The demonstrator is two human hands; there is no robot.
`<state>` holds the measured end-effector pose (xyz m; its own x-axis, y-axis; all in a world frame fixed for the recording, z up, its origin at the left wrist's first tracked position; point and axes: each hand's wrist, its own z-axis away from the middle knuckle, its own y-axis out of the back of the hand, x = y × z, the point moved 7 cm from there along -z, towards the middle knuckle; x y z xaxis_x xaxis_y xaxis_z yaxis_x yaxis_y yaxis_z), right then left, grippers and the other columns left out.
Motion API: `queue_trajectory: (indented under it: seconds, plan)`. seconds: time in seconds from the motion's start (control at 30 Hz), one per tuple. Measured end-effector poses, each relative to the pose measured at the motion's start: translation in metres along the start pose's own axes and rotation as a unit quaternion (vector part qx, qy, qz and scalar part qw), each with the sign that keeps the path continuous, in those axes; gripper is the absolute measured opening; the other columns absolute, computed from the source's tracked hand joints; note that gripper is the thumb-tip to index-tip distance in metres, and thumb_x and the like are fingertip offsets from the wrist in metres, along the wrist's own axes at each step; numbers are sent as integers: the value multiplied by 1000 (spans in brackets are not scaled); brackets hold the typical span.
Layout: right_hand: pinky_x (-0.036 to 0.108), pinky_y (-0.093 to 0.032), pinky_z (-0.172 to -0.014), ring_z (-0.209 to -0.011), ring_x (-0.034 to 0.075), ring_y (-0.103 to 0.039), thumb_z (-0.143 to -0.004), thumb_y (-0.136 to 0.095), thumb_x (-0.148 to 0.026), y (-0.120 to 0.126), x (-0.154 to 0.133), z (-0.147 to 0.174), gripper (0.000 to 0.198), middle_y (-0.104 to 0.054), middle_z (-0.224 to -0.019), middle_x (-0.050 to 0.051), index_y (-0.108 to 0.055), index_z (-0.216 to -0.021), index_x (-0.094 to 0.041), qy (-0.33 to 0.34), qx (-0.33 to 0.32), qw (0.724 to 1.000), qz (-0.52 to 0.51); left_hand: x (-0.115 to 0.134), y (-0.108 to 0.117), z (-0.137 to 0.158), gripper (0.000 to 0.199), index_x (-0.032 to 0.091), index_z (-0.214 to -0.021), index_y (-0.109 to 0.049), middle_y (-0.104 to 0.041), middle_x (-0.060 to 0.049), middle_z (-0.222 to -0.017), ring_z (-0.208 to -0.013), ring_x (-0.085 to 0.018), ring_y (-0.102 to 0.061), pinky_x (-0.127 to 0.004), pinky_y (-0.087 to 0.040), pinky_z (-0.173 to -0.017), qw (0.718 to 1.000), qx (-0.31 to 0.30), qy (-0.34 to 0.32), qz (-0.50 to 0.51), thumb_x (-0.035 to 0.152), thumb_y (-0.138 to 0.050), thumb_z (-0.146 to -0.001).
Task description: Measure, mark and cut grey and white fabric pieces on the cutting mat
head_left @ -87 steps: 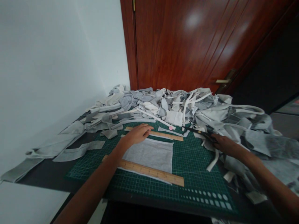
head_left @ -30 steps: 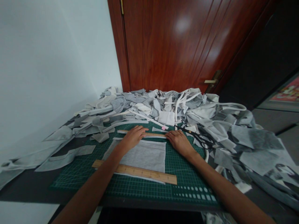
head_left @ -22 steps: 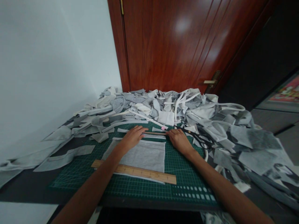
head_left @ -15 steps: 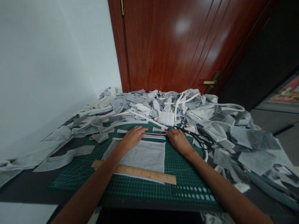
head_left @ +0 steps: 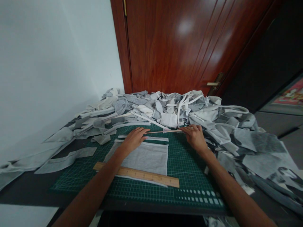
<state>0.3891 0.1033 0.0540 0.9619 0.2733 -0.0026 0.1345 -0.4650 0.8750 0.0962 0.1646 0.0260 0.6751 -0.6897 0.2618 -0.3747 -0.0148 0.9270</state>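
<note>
My left hand [head_left: 134, 138] is over the far part of the green cutting mat [head_left: 187, 164], thumb and fingers closed on one end of a thin, pale pinkish strip [head_left: 163, 131], seen nearly edge-on. Its other end goes into my right hand [head_left: 195, 136], whose fingers are curled and pinched together. What the strip is made of, I cannot tell. Just nearer lies a narrow grey fabric strip [head_left: 157, 138]. Below that, a grey fabric rectangle [head_left: 149, 157] lies flat, partly under my left forearm. A wooden ruler [head_left: 146, 176] rests across its near edge.
A heap of grey and white fabric scraps [head_left: 168, 119] spreads along the back and both sides of the dark table [head_left: 78, 201]. A long fabric scrap [head_left: 68, 160] lies left of the mat. Behind stand a white wall [head_left: 59, 63] and a brown door [head_left: 165, 47].
My right hand has moved right and slightly away, and more of the thin strip shows between the hands. The black scissors and small scraps beside it no longer show. My left hand has barely moved.
</note>
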Motion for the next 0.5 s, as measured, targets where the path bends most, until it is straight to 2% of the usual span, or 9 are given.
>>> queue_trajectory:
  seconds: [0.2, 0.4, 0.5]
  plan:
    - [43, -33, -90, -103, 29, -61, -99, -49, -11, 21, 48, 13, 37, -82, -111, 7, -81, -114, -23, -54, 94, 994, 23, -12, 3, 0, 48, 22, -144, -58, -67, -10, -136, -130, -28, -58, -41, -45, -113, 1000, -11, 13, -6, 24, -69, -97]
    - [40, -31, -86, -99, 29, -60, -99, -51, -13, 24, 50, 16, 34, -83, -109, 6, -81, -113, -23, -57, 122, 990, 32, -27, 12, 3, 63, 22, -146, -57, -71, -8, -127, -126, -28, -61, -41, -46, -111, 999, -3, 50, 11, 17, -79, -87]
    - [40, -31, -84, -95, 29, -59, -100, -50, -12, 25, 49, 16, 35, -83, -105, 6, -81, -113, -23, -68, 127, 989, 41, -33, 18, 6, 61, 23, -144, -59, -73, -6, -121, -122, -27, -63, -41, -46, -110, 998, 8, 59, 12, 15, -76, -86]
